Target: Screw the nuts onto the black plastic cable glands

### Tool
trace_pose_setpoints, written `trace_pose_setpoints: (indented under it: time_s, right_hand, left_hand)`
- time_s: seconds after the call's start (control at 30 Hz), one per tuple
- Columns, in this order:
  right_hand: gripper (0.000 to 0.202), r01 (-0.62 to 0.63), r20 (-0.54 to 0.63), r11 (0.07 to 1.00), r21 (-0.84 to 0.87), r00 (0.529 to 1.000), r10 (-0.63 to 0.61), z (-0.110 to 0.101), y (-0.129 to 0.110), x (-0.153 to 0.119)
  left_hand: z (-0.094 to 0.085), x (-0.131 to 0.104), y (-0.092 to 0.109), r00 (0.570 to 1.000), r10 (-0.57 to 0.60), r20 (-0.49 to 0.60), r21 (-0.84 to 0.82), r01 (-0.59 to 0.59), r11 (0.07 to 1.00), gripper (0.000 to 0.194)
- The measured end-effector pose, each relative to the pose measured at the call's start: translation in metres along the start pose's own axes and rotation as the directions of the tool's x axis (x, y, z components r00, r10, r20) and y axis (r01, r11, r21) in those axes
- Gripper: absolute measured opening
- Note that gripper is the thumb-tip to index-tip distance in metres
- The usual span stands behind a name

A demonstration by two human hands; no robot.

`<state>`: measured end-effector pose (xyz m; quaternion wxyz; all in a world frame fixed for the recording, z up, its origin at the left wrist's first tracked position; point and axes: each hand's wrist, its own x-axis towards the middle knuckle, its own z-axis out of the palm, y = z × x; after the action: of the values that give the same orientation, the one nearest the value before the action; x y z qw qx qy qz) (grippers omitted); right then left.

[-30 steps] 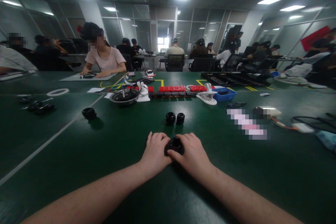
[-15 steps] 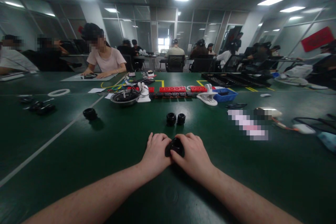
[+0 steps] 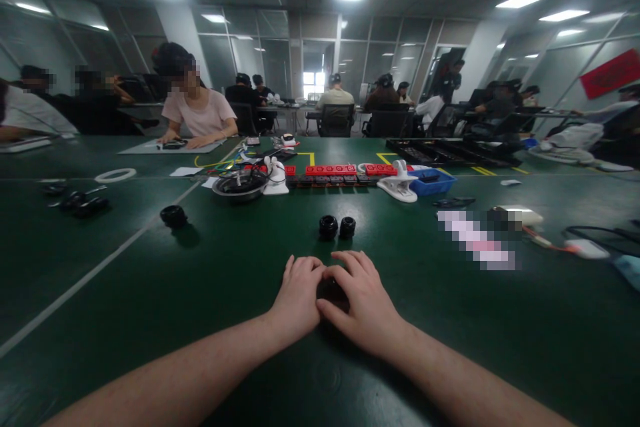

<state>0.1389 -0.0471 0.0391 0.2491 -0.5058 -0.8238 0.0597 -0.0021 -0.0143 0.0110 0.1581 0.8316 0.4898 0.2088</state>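
A black round part (image 3: pixel 334 290), dark and mostly covered by my fingers, is between my two hands just above the table. My left hand (image 3: pixel 299 290) is closed on its left side, with the fingertips hidden behind it. My right hand (image 3: pixel 363 297) curls round it from the right, thumb at the front and fingers over the top. How firmly the right fingertips press is hidden. Just beyond stand two black ribbed round parts, a larger one (image 3: pixel 328 227) and a smaller one (image 3: pixel 347 227), touched by neither hand.
Another black ribbed part (image 3: pixel 173 216) lies left, with more black pieces (image 3: pixel 83 203) farther off. Across the green table (image 3: pixel 240 253) are a metal bowl (image 3: pixel 240 195), white clamps (image 3: pixel 399 185), red blocks (image 3: pixel 330 170) and a blue bin (image 3: pixel 433 181). A co-worker (image 3: pixel 197 107) sits opposite.
My right hand has shifted slightly and rolled over the black part, so less of it shows; its thumb has moved left. My left hand has hardly moved.
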Motion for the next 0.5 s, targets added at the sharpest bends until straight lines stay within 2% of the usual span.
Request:
trace_pose_setpoints:
  time_s: [0.13,0.5]
  right_hand:
    - [0.026,0.046,0.004,0.998,-0.035,0.999,-0.046,0.0006,0.0002,-0.0018]
    - [0.020,0.162,-0.019,0.983,-0.088,0.986,-0.164,-0.0026,0.0046,-0.0060]
  left_hand:
    - [0.0001,0.0001,0.0000,1.000,0.005,0.002,-0.004,-0.005,1.000,0.015]
    - [-0.0029,0.0020,0.0003,1.000,-0.025,0.012,0.004,0.025,1.000,0.021]
